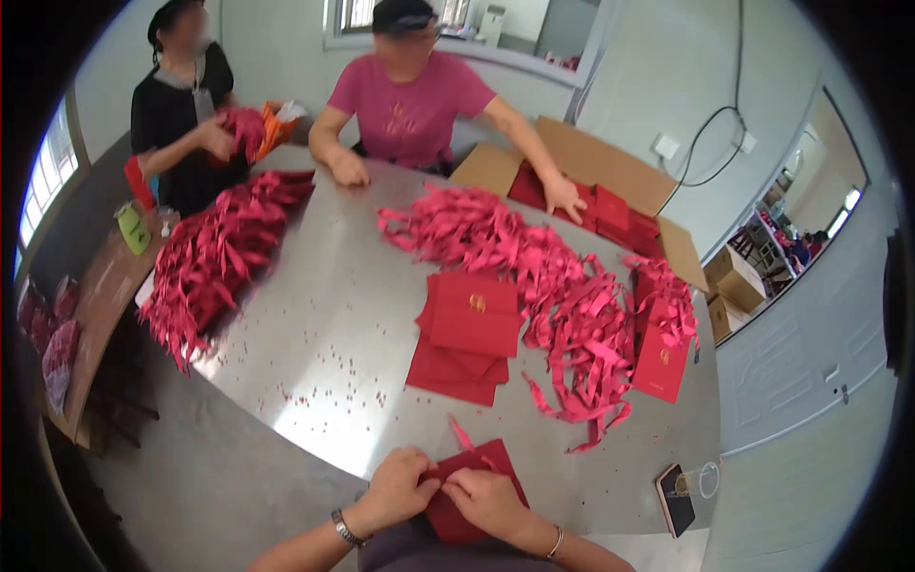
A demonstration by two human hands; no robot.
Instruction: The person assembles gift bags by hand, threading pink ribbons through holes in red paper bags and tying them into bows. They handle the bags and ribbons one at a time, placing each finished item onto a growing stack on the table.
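Note:
A red paper gift bag lies at the table's near edge, right in front of my body. My left hand is closed in a pinch at the bag's left side. From the right, my right hand pinches over the bag's middle, its fingertips almost meeting the left ones. What exactly lies between the fingertips is too small to make out. A pink-red ribbon sticks out beyond the bag's far edge. Farther up the table, a stack of flat red bags with a gold emblem sits beside a long heap of ribbons.
Another ribboned pile of bags covers the table's left side. A phone and a clear plastic cup stand at the right edge. Across the table, one person reaches into a cardboard box; another, at far left, holds red bags.

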